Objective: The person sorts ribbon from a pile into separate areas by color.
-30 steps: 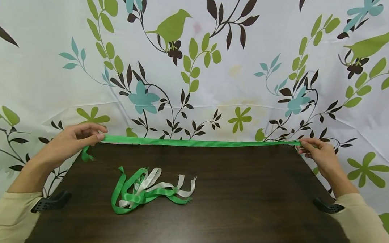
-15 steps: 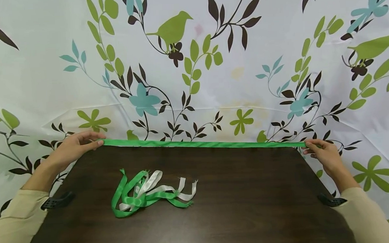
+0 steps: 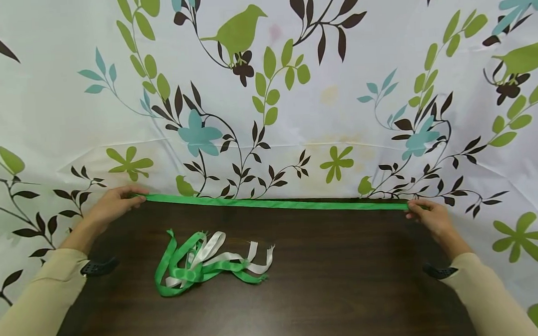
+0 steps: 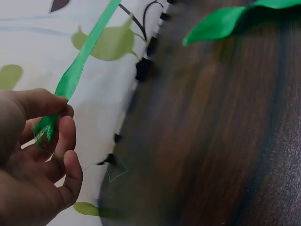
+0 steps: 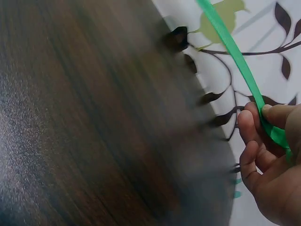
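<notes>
A long green ribbon [image 3: 275, 204] stretches nearly straight between the two hands along the table's far edge. My left hand [image 3: 115, 206] pinches its left end between thumb and fingers; in the left wrist view a frayed tip [image 4: 46, 128] pokes out below the thumb. At the other end my right hand [image 3: 433, 218] pinches the ribbon, and the right wrist view shows a short green tail [image 5: 280, 136] lying across the palm. Nearer me, left of the middle, a loose heap of green ribbons [image 3: 165, 273] and white ribbons [image 3: 214, 245] lies on the table.
The dark wooden table [image 3: 337, 285] has a glossy top. Behind it hangs a white cloth [image 3: 316, 106] printed with leaves, birds and flowers, close to the far edge. A dark band [image 3: 99, 266] sits at each wrist.
Both hands still hold the ribbon taut. The left hand's loose green tail has gone from the head view. The right hand moved outward, then slightly back in and lower.
</notes>
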A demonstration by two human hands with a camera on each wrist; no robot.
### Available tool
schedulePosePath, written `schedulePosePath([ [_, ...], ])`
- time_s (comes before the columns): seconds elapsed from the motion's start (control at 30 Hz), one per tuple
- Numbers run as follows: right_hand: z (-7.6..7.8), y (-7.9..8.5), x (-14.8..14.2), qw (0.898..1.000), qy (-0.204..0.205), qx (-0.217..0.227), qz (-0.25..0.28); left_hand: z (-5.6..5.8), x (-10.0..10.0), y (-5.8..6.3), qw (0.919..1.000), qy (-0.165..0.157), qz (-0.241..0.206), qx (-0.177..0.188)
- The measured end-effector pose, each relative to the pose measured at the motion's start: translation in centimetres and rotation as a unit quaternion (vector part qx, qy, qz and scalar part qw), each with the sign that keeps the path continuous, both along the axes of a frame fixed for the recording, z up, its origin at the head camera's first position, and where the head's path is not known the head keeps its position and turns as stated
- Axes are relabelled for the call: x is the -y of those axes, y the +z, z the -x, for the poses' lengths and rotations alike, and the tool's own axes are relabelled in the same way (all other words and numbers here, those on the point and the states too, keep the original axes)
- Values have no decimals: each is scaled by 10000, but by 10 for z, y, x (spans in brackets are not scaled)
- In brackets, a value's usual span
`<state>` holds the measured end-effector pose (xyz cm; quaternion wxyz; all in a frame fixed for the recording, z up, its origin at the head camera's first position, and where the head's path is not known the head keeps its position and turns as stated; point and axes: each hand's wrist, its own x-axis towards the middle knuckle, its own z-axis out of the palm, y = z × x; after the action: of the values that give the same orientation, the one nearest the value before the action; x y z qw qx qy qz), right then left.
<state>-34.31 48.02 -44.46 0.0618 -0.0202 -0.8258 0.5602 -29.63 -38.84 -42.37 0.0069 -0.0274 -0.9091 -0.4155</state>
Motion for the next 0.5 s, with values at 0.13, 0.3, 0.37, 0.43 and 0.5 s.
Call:
schedulePosePath([
  [0.13,7,-12,4,9998,-75,150,-84,6,2,-12,9999,133,59,-49],
  [0.3,13,-23,8,9976,-331,296,-532,14,3,-26,9996,126,180,-183],
  [0.37,14,-25,9,9958,-385,342,-757,16,2,-31,9997,88,145,-151],
  [0.43,16,-26,11,9943,-406,376,-912,17,1,-34,10000,38,29,-88],
  [0.5,18,-29,11,9929,-381,410,-1049,17,1,-37,10000,9,-80,-20],
])
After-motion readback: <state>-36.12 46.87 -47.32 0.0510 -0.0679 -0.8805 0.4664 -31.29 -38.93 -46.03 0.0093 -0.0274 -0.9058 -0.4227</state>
